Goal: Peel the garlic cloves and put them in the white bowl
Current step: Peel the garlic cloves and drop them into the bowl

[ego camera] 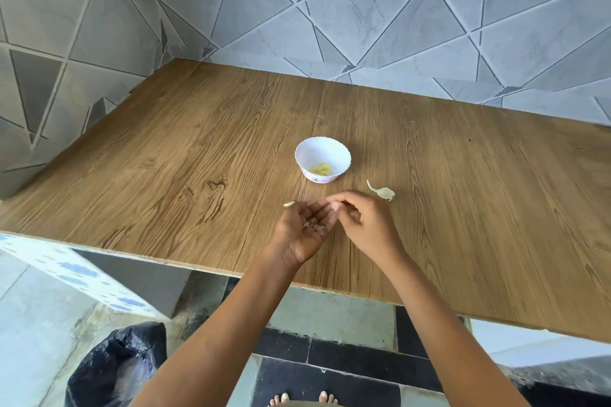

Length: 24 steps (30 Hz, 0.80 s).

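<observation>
A white bowl [301, 155] stands mid-table with several peeled yellowish garlic cloves [320, 169] in it. My left hand [299, 235] lies palm up in front of the bowl, with bits of garlic skin [314, 226] resting in its cupped palm. My right hand [367, 225] is close beside it and pinches a small pale piece of garlic skin [335, 206] over the left fingertips. A papery garlic remnant with a stem [383, 192] lies right of the hands. One small clove [289, 204] sits on the table just left of my left hand.
The wooden table [165, 155] is set against tiled walls at the back and left. A black plastic bag [115, 367] sits on the floor below the table's front edge, at the lower left. My bare toes show at the bottom.
</observation>
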Each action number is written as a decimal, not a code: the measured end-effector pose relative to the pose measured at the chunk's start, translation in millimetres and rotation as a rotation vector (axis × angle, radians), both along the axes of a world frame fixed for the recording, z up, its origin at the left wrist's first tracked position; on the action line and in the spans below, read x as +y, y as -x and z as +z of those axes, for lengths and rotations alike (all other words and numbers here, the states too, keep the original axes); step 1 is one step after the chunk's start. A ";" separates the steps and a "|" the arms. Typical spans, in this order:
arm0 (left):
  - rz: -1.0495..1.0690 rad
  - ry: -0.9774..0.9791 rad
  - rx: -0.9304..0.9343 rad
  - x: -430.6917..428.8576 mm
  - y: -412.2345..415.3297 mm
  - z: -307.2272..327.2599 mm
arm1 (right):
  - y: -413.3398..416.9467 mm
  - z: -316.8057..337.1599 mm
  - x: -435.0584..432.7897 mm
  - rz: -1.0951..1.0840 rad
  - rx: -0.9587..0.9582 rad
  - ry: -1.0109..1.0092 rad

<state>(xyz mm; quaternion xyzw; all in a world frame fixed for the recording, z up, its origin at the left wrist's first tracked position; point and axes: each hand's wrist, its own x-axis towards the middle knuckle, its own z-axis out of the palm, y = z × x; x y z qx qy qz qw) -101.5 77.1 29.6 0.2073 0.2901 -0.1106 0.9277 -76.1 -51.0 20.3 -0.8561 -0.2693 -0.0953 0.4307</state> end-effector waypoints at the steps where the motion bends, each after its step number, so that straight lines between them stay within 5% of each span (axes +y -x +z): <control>1: 0.003 -0.001 -0.004 2.9 -0.7 -1.4 | 1.4 -0.3 -4.0 -0.026 0.035 -0.037; 12: 0.040 -0.102 -0.023 40.3 24.3 -17.1 | 39.9 -21.7 -24.1 -0.195 0.452 -0.400; 24: 0.484 -0.120 0.041 99.6 144.5 -15.7 | 91.4 -31.7 93.1 0.330 0.506 -0.261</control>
